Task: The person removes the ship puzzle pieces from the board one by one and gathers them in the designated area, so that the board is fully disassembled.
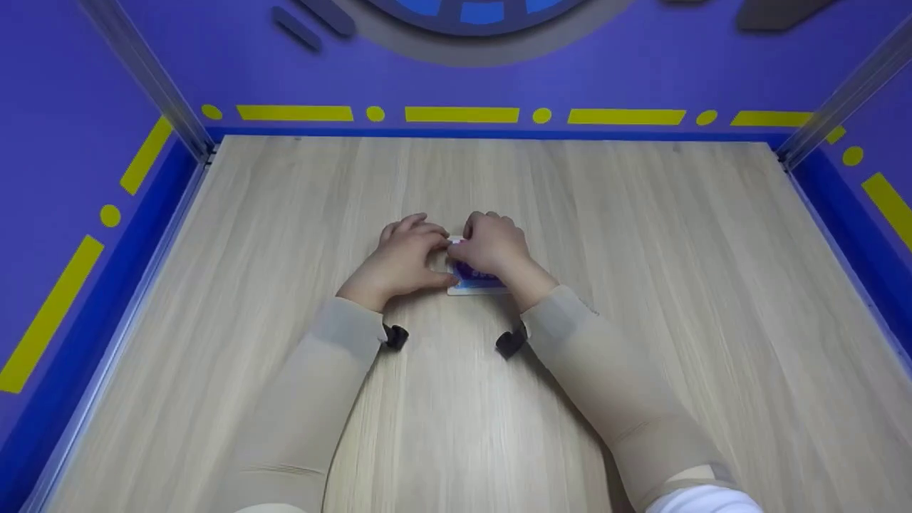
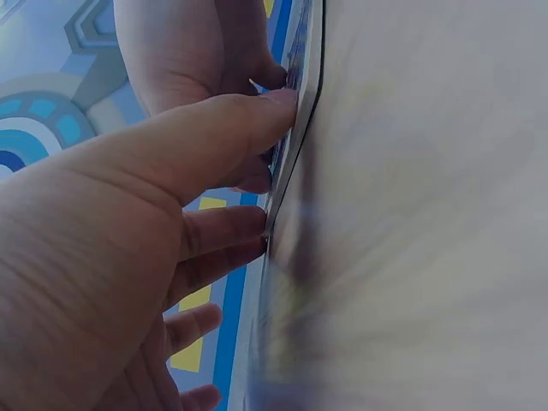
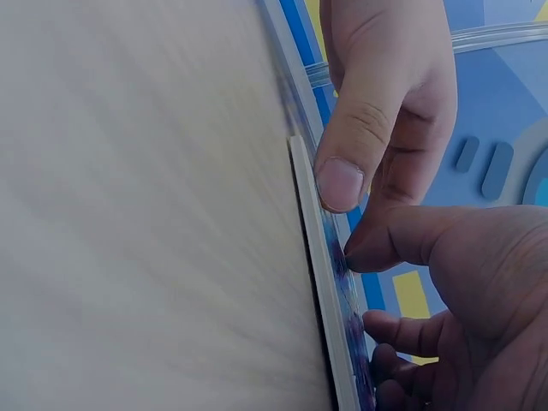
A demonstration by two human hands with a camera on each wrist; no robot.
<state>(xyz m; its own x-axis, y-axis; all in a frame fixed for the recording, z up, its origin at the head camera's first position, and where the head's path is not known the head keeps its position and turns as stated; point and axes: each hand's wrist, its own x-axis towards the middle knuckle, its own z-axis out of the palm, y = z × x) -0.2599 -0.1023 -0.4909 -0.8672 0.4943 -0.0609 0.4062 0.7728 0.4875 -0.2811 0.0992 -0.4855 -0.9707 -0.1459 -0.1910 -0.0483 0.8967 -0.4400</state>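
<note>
A thin, flat board [image 1: 479, 288] with a blue and purple print and a pale border lies on the table. My left hand [image 1: 402, 260] holds it at its left side, the thumb at the near corner and the forefinger towards the far corner. My right hand [image 1: 495, 244] is over the board with bent fingers and covers much of the print. In the right wrist view, the right hand's thumb and fingertips [image 3: 377, 325] touch the printed face [image 3: 342, 265], spaced apart. Whether they pinch anything small is hidden.
Wood-grain tabletop [image 1: 456, 399] surrounds the board on all sides. Blue panels [image 1: 470, 85] with yellow marks stand along the back and both sides, joined by metal corner posts [image 1: 153, 78]. Small black camera mounts [image 1: 395, 337] sit at the wrists.
</note>
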